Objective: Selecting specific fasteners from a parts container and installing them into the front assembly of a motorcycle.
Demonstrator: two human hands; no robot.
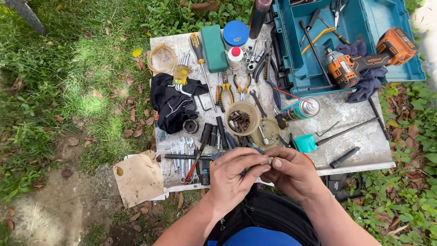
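Over the bench (355,141), both hands pinch one small metal part (268,160).
Left hand (234,175) and right hand (293,172) closed on it; work looks midway.

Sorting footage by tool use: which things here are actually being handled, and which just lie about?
In hand: small grey part, pinched between left hand and right hand.

Lying about: cordless drill, spray can, pliers, tub of bolts, wrenches, black cloth.

Bare forearms, no sleeves, no gloves on the left hand (234,175) or right hand (291,175); below them, a blue top under black fabric.
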